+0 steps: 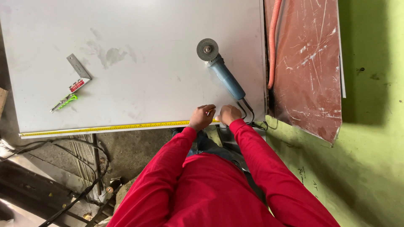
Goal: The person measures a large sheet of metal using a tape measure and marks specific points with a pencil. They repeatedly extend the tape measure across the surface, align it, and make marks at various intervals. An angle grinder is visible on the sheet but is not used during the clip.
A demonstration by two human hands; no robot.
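Note:
A large grey metal sheet lies flat before me. A yellow tape measure runs along its near edge. My left hand and my right hand sit close together at that edge, by the right end of the tape. The left hand's fingers are curled at the tape's end; the right hand is closed, and I cannot see what it pinches. A blue angle grinder with a grey disc lies on the sheet just beyond my hands, its black cord running past my right hand.
A metal try square with a red part and a green-handled tool lie on the sheet at left. A reddish-brown scratched sheet and an orange hose are at right. Green floor at right; cables and scrap below left.

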